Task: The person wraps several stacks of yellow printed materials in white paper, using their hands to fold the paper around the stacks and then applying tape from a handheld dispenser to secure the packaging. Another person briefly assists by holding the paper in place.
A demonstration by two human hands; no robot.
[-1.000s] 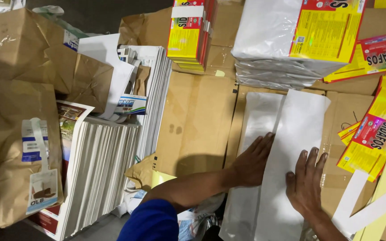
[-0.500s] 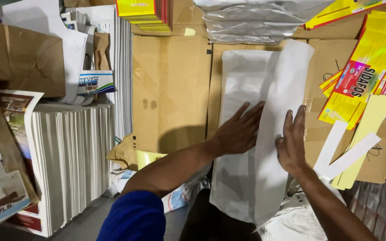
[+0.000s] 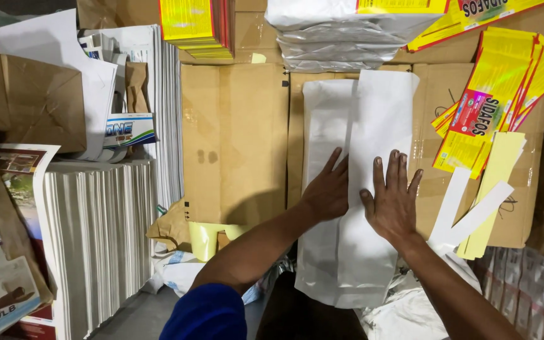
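While both palms lie flat, fingers spread and gripping nothing, the left hand (image 3: 328, 189) and right hand (image 3: 393, 200) press 2 long white paper bags (image 3: 354, 182) onto the flattened brown cardboard (image 3: 234, 138); smoothing seems underway, needing even pressure next.

Plain white paper bags (image 3: 354, 189), yellow-red labels (image 3: 486, 107)
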